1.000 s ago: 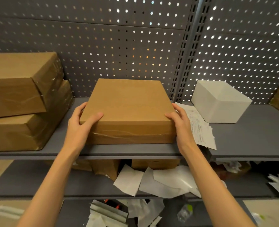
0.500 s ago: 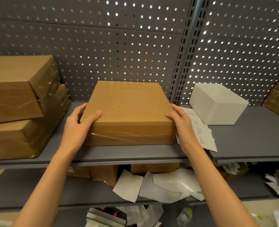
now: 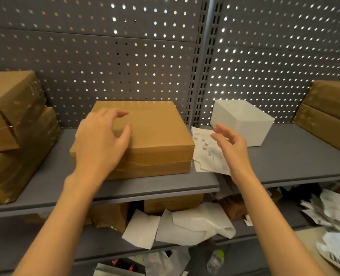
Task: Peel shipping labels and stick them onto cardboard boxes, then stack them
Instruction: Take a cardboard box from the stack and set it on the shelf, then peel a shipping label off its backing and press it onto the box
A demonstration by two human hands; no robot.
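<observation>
Cardboard box [image 3: 145, 138] sits mid-frame on shelf [image 3: 284, 156]. Left hand [image 3: 101, 142] hovers over its left side, fingers loosely spread, holding nothing. Right hand [image 3: 230, 144] open above shipping labels [image 3: 207, 154], centre-right.

dim, warm | backlight through pegboard [image 3: 125, 62] holes | edges bowed | slight motion blur
</observation>
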